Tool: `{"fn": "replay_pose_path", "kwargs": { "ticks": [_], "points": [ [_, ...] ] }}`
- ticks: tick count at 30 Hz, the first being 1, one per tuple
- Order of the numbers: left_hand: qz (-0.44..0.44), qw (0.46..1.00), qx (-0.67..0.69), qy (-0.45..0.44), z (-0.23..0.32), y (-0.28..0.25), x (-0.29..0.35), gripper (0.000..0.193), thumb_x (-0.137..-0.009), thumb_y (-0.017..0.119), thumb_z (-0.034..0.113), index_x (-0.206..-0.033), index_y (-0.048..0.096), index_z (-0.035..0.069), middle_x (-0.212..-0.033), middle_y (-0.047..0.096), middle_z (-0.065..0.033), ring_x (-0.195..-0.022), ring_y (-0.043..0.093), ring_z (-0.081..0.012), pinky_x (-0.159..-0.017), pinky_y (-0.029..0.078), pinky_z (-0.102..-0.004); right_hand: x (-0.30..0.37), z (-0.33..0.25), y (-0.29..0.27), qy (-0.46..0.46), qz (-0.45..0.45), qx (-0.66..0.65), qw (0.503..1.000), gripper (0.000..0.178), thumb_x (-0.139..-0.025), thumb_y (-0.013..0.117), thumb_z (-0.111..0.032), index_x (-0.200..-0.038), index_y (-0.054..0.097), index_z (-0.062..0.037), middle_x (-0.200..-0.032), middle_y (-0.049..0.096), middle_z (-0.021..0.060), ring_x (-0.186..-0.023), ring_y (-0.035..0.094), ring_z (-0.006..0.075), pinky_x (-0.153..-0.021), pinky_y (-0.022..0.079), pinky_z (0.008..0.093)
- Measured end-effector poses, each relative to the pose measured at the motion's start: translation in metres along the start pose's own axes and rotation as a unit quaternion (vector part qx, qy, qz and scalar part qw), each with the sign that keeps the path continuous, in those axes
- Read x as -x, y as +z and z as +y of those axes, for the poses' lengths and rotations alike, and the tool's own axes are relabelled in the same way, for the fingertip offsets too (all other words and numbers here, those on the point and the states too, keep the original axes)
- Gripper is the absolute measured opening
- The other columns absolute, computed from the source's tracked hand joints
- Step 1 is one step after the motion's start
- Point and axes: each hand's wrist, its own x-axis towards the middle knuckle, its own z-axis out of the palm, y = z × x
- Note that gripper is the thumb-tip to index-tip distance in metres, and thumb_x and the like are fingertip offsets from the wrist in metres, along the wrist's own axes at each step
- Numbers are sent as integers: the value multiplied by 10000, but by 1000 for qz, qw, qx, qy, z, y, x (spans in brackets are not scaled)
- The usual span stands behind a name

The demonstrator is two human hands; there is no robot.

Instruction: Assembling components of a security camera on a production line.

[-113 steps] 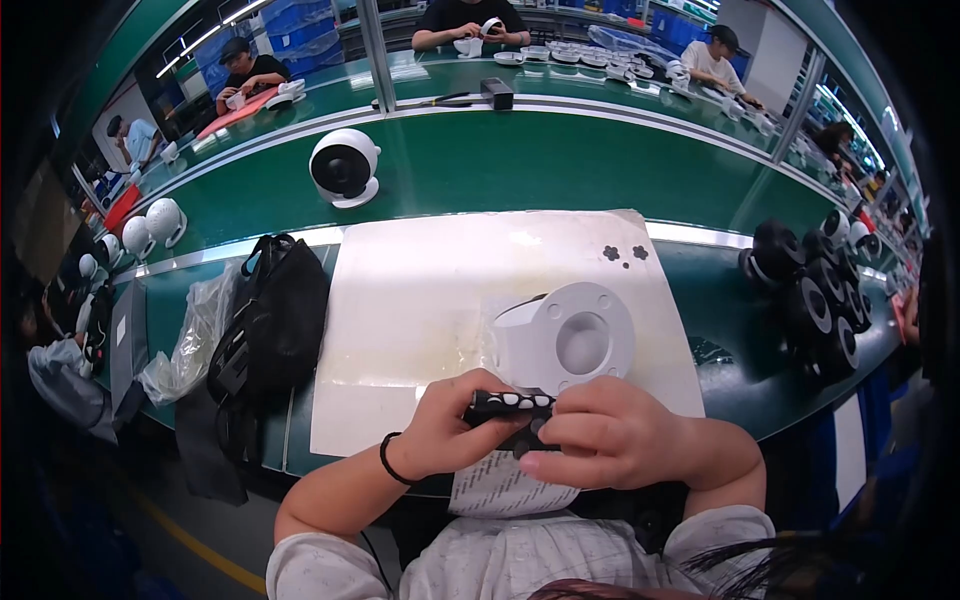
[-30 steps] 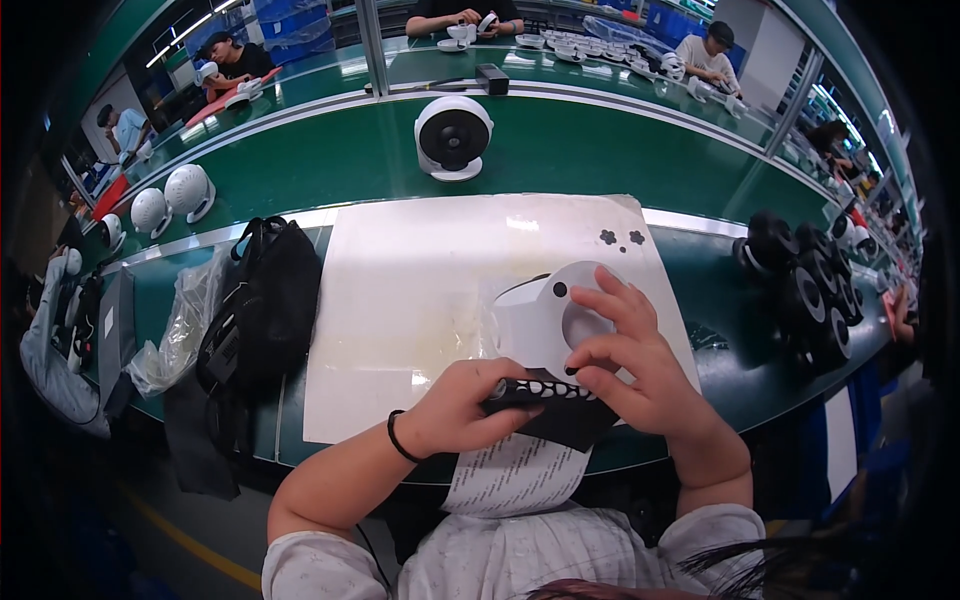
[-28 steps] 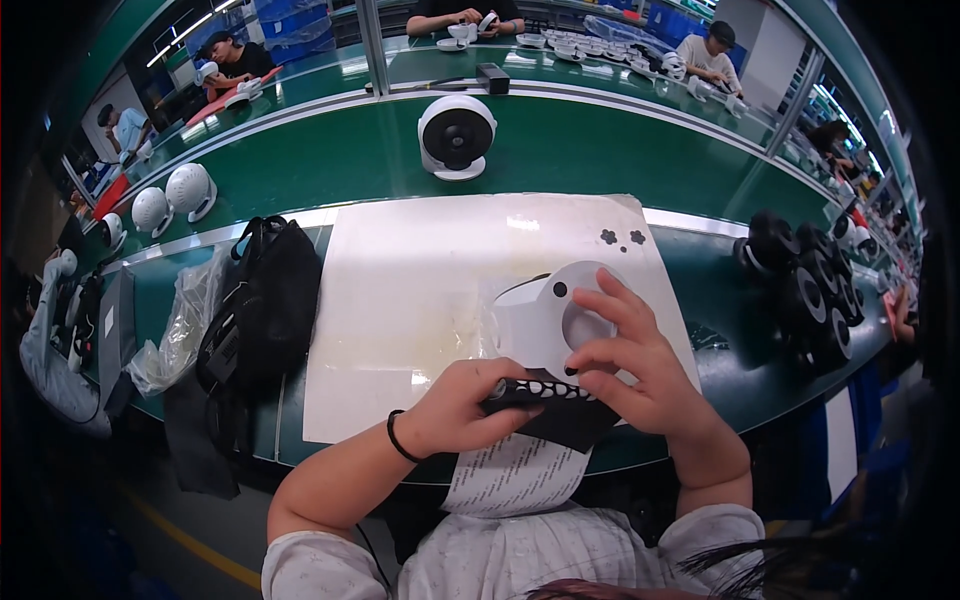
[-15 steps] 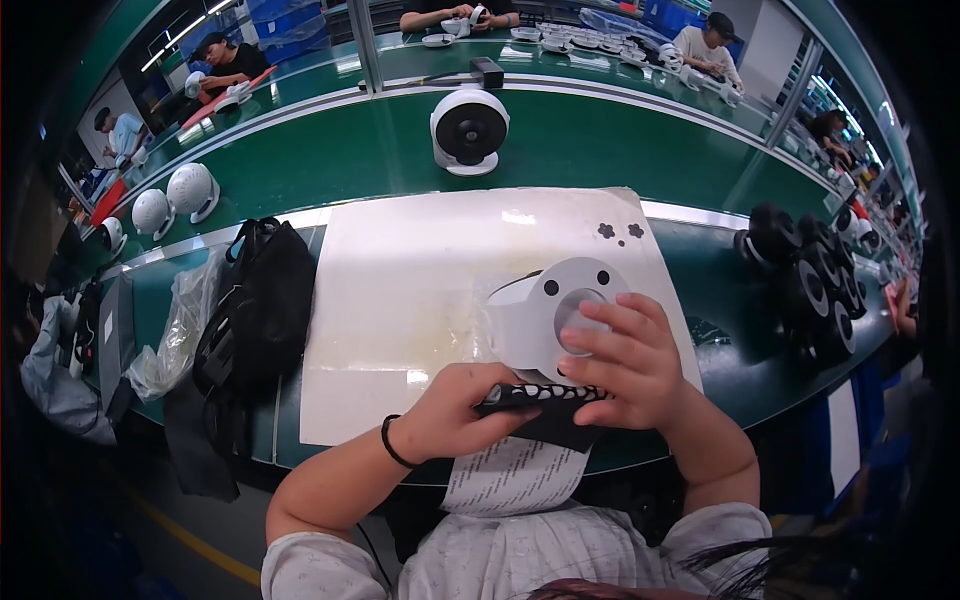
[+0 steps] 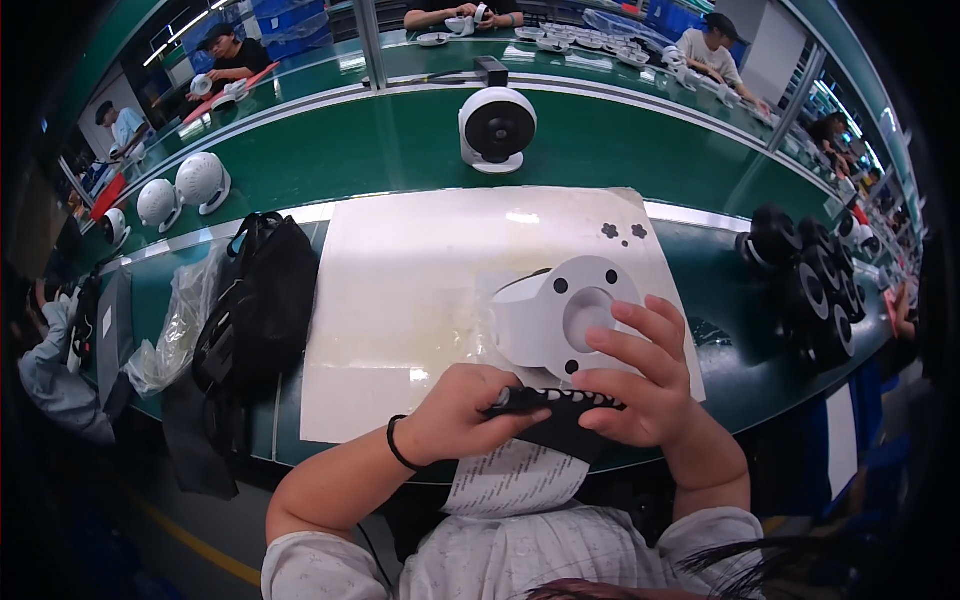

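My left hand (image 5: 462, 415) is closed on a black sheet of round pads (image 5: 545, 400), with rows of holes along its upper edge. Printed backing paper (image 5: 515, 478) hangs below it, over my lap. Just beyond the sheet, a white fan housing (image 5: 520, 325) lies on its side, its flat base (image 5: 632, 292) tilted up towards me. Three black round pads show on this base, around a recessed circle. My right hand (image 5: 645, 380) is open, fingers spread in front of the base's right side. Its thumb is close to the sheet's right end; whether they touch, I cannot tell.
A white mat (image 5: 400, 250) covers the bench, with dark cutouts at its far right corner. Left of it are a black bag (image 5: 265, 300) and clear plastic (image 5: 185, 320). Black fan parts (image 5: 815, 285) are piled right. A white fan (image 5: 498, 128) stands on the green belt (image 5: 380, 150); co-workers sit beyond.
My right hand has drawn slightly to the right, off the base, uncovering the lower round pad and the recess. The fan and the white round units on the green belt have shifted right.
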Motion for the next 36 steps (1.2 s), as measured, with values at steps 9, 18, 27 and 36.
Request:
{"fn": "replay_pose_path", "kwargs": {
  "ticks": [9,18,27,36],
  "points": [
    [-4,989,-86,122,-13,11,5,163,-661,662,131,-726,530,61,-576,496,-94,-508,512,-278,-460,399,-352,2,-29,10,21,-17,-79,997,244,-701,641,-83,-927,643,-173,-853,606,-96,-901,560,102,-1030,119,430],
    [10,992,-88,94,-4,5,0,140,-688,677,102,-746,557,61,-607,539,-91,-518,525,-266,-474,410,-325,11,10,-2,178,83,-143,970,348,-678,629,-42,-991,485,-94,-768,587,-28,-856,553,148,-988,193,441],
    [13,992,-94,85,-7,-3,-2,196,-672,684,84,-839,586,53,-614,546,-84,-520,536,-240,-469,409,-298,15,10,-17,220,3,-105,970,394,-696,611,-60,-1064,472,-86,-792,622,-21,-966,528,150,-1018,119,463],
    [13,993,-86,82,-8,-5,-3,197,-667,688,78,-832,585,53,-627,552,-78,-518,539,-232,-465,405,-289,10,-21,-27,130,-82,146,977,373,-691,639,-97,-1056,569,-129,-870,632,-13,-980,531,163,-1020,101,524]
  ]
}}
